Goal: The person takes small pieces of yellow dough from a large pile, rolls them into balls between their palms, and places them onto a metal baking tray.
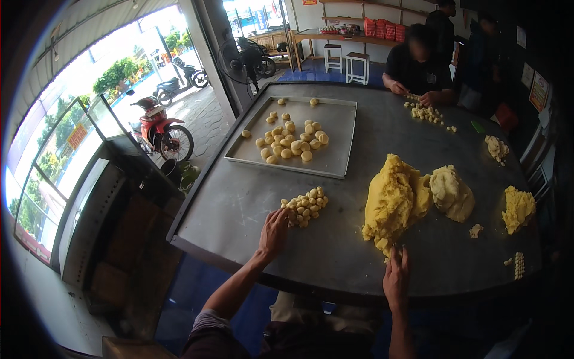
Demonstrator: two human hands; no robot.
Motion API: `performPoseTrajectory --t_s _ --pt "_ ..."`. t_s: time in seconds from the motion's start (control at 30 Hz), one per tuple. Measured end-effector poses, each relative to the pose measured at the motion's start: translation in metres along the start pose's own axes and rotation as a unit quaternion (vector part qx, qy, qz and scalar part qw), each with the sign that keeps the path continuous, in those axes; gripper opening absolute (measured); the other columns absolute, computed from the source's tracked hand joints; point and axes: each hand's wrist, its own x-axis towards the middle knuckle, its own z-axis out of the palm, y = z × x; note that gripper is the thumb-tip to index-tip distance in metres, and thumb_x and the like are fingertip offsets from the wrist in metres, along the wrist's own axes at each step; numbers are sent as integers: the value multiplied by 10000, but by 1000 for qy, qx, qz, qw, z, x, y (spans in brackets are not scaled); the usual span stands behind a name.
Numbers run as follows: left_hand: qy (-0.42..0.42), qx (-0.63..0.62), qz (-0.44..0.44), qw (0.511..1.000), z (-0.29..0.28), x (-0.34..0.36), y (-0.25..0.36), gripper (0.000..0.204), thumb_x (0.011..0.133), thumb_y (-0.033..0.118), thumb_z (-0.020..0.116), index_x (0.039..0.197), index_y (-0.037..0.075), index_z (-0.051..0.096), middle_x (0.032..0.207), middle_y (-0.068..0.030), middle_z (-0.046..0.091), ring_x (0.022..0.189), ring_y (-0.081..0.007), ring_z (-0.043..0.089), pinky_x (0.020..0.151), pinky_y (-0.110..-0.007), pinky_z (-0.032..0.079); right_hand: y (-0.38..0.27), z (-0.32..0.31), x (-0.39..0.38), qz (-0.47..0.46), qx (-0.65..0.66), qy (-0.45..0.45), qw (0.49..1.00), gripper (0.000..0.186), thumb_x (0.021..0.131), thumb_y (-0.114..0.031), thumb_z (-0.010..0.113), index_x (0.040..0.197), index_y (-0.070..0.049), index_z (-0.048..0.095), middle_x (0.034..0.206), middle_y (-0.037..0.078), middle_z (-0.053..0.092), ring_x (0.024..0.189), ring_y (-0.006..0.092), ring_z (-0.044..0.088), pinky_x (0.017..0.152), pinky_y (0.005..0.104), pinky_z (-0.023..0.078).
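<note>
My left hand [274, 232] is at the near left edge of a heap of small pale dough balls [308, 204], its fingers stretched out and touching the outer ones. My right hand [397, 276] is at the near tip of a big crumbly yellow mound [388, 197]. Its fingers point away from me, stretched out against the loose yellow bits there; I see no separate piece held. A paler lump of dough [451, 194] leans against the mound's right side. Further off lies a shallow metal tray [245, 157] with many larger round dough balls [290, 140].
The dark metal table [335, 263] has a rounded near edge. At its right lie a yellow lump [518, 209], a pale lump [496, 149] and a small ridged piece [519, 265]. Across the table a person [418, 72] handles small dough pieces [426, 112]. A red motorbike [158, 128] stands outside.
</note>
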Motion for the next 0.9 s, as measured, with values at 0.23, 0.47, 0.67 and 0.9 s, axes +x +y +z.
performPoseTrajectory --t_s 0.23,0.47,0.67,0.9 --pt "17 -34 -183 982 4 11 5 253 923 135 672 1143 21 623 1180 -190 633 1109 -371 601 976 -452 483 11 9 18 -16 111 5 994 335 941 -41 666 1268 30 671 1233 188 639 1112 367 638 893 409 545" --pt "105 -102 -277 949 -10 -1 11 230 922 192 699 1084 31 668 1039 -157 653 879 -328 664 821 -430 534 1 -21 27 -4 27 -36 999 385 929 -46 670 1307 21 635 1231 195 547 1158 378 596 925 441 534" --pt "103 -150 -253 950 -3 -16 17 221 941 224 692 1022 18 698 927 -166 697 817 -309 684 779 -409 545 20 9 2 -42 -55 36 997 417 958 -3 615 1374 0 584 1456 237 454 1222 413 564 979 449 523" --pt "132 -164 -247 946 3 25 9 233 928 202 678 1066 14 684 1022 -207 634 990 -363 617 854 -450 514 41 20 12 21 129 4 991 393 940 47 613 1331 10 633 1307 234 596 1109 390 653 899 421 556"
